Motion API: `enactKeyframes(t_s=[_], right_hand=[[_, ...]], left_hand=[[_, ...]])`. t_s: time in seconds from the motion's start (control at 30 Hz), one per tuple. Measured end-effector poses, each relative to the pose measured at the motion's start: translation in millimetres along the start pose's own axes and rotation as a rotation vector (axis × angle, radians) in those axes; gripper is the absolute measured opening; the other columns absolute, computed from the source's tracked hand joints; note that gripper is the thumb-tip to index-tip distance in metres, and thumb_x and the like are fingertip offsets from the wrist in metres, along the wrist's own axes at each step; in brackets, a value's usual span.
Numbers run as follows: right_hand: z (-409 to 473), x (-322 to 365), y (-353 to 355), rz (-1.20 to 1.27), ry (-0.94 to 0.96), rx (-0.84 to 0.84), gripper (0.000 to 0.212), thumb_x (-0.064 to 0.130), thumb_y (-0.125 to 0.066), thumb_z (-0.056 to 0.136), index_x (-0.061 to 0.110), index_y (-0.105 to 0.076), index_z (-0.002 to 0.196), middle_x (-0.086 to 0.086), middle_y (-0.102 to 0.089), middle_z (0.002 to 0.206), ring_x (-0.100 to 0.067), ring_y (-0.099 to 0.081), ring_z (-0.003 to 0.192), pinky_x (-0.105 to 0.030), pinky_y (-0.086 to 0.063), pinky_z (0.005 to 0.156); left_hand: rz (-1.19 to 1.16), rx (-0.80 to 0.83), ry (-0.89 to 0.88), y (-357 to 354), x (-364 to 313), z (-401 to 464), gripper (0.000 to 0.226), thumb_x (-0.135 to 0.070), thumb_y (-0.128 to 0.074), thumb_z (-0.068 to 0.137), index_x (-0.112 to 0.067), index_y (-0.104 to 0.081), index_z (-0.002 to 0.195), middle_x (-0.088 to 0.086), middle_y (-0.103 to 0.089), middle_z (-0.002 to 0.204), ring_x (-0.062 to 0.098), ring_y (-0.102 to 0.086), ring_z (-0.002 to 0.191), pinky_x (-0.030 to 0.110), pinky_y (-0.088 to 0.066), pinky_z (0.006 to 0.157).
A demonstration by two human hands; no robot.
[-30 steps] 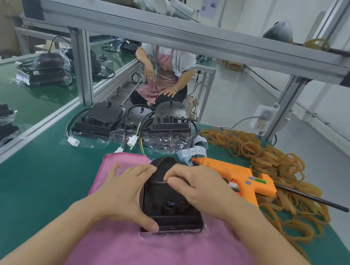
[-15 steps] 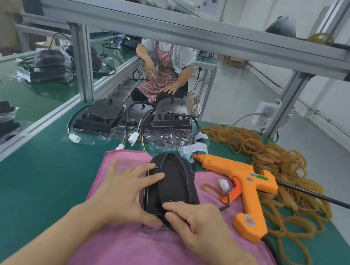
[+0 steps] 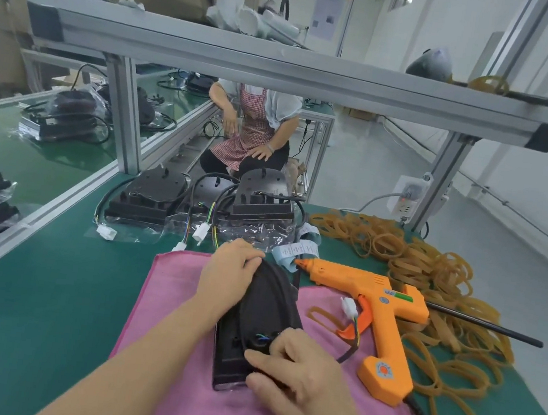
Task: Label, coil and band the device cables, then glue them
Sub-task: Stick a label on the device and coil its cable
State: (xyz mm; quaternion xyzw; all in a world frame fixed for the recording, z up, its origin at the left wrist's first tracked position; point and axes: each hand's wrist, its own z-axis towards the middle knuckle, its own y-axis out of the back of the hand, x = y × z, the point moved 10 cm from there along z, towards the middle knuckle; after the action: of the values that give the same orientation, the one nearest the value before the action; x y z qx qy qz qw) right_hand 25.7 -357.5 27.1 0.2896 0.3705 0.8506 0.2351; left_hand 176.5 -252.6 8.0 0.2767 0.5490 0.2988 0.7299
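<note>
Gripping the black device [image 3: 262, 313] on the pink cloth [image 3: 180, 299], the left hand [image 3: 227, 272] had moved up to its far end; the right hand [image 3: 296, 374] pinched the near end, its cable [image 3: 350, 348] partly hidden.

Green bench [image 3: 46, 282]; pink cloth [image 3: 177, 299]; glue gun [image 3: 381, 305]; rubber bands [image 3: 438, 270].

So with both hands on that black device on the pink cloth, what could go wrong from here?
1. The glue gun lies on its side, nozzle close to the label strip and its trigger over the device cable's white connector; if hot, it could drip or scorch.
2. The right hand grips the black device where its thin coloured wires exit; they could be strained.
3. The left hand only holds the far end, so the tilted device could slip.
</note>
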Motion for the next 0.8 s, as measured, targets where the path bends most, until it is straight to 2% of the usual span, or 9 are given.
enactKeyframes(t_s=[0.13,0.2,0.27,0.37,0.43,0.5,0.57,0.7,0.8], right_hand=[[-3.1,-29.1,4.0,0.330,-0.276,-0.166,0.026,0.033,-0.064,0.089,0.021,-0.062,0.066,0.009,-0.047,0.068,0.000,-0.046,0.062,-0.014,-0.036,0.060],[-8.7,-39.2,3.9,0.368,-0.399,-0.262,0.016,0.027,-0.068,0.083,0.027,-0.062,0.068,0.009,-0.049,0.063,0.001,-0.044,0.057,-0.010,-0.035,0.058],[-13.3,-42.8,1.8,0.324,-0.491,-0.312,0.012,0.030,-0.067,0.080,0.039,-0.064,0.087,0.015,-0.047,0.063,0.001,-0.045,0.060,-0.008,-0.037,0.060],[-14.1,-45.8,6.0,0.073,-0.540,-0.318,0.043,0.044,-0.061,0.080,0.025,-0.065,0.118,0.021,-0.048,0.084,0.000,-0.047,0.082,-0.010,-0.037,0.074],[-5.4,-42.1,10.2,-0.112,-0.475,-0.254,0.051,0.052,-0.053,0.081,0.017,-0.068,0.115,0.011,-0.052,0.098,-0.010,-0.050,0.090,-0.021,-0.041,0.080],[1.4,-41.3,9.1,-0.203,-0.422,-0.173,0.047,0.054,-0.050,0.081,0.019,-0.072,0.102,0.008,-0.060,0.101,-0.012,-0.050,0.093,-0.030,-0.042,0.080],[3.7,-45.5,5.6,-0.178,-0.413,-0.094,0.048,0.059,-0.047,0.082,0.022,-0.073,0.099,0.013,-0.063,0.103,-0.008,-0.047,0.097,-0.027,-0.034,0.085],[0.1,-53.7,2.7,-0.065,-0.429,-0.017,0.065,0.073,-0.037,0.078,0.026,-0.072,0.106,0.019,-0.061,0.115,-0.003,-0.048,0.109,-0.012,-0.014,0.096],[-1.0,-54.8,2.8,-0.027,-0.437,-0.020,0.065,0.074,-0.040,0.075,0.027,-0.070,0.109,0.021,-0.058,0.117,-0.003,-0.046,0.113,-0.012,-0.015,0.096]], left_hand=[[-0.295,-0.199,0.159,3.9,25.0,-10.3,0.020,-0.012,-0.056,0.094,-0.005,-0.073,0.086,0.002,-0.068,0.099,0.023,-0.058,0.099,0.035,-0.043,0.088],[-0.444,-0.205,0.230,2.0,32.4,-11.7,0.017,-0.008,-0.057,0.093,-0.010,-0.073,0.092,0.001,-0.069,0.099,0.019,-0.060,0.098,0.034,-0.044,0.091],[-0.583,-0.178,0.281,-0.9,36.1,-11.4,0.023,-0.001,-0.056,0.091,-0.017,-0.072,0.097,0.001,-0.069,0.099,0.020,-0.061,0.099,0.036,-0.045,0.096],[-0.432,-0.174,0.274,1.5,35.2,-6.1,0.031,-0.001,-0.056,0.089,-0.028,-0.071,0.083,-0.003,-0.069,0.101,0.018,-0.059,0.103,0.041,-0.041,0.101],[-0.276,-0.222,0.234,9.3,29.2,-4.3,0.036,-0.004,-0.055,0.089,-0.035,-0.067,0.076,-0.007,-0.069,0.099,0.012,-0.056,0.097,0.038,-0.035,0.104],[-0.180,-0.248,0.174,14.3,21.9,-4.6,0.038,-0.004,-0.053,0.089,-0.036,-0.067,0.075,-0.010,-0.068,0.097,0.011,-0.054,0.097,0.031,-0.027,0.102],[-0.130,-0.236,0.113,13.6,18.2,-4.7,0.035,-0.003,-0.053,0.090,-0.032,-0.071,0.080,-0.010,-0.065,0.101,0.012,-0.054,0.103,0.026,-0.022,0.097],[-0.083,-0.211,0.047,15.1,5.8,-11.1,0.029,-0.002,-0.051,0.093,-0.019,-0.073,0.101,-0.005,-0.061,0.113,0.016,-0.049,0.113,0.031,-0.024,0.103],[-0.125,-0.241,-0.064,29.6,-8.8,-41.4,0.029,0.002,-0.053,0.089,-0.012,-0.066,0.110,0.001,-0.057,0.119,0.021,-0.049,0.117,0.034,-0.032,0.104]])
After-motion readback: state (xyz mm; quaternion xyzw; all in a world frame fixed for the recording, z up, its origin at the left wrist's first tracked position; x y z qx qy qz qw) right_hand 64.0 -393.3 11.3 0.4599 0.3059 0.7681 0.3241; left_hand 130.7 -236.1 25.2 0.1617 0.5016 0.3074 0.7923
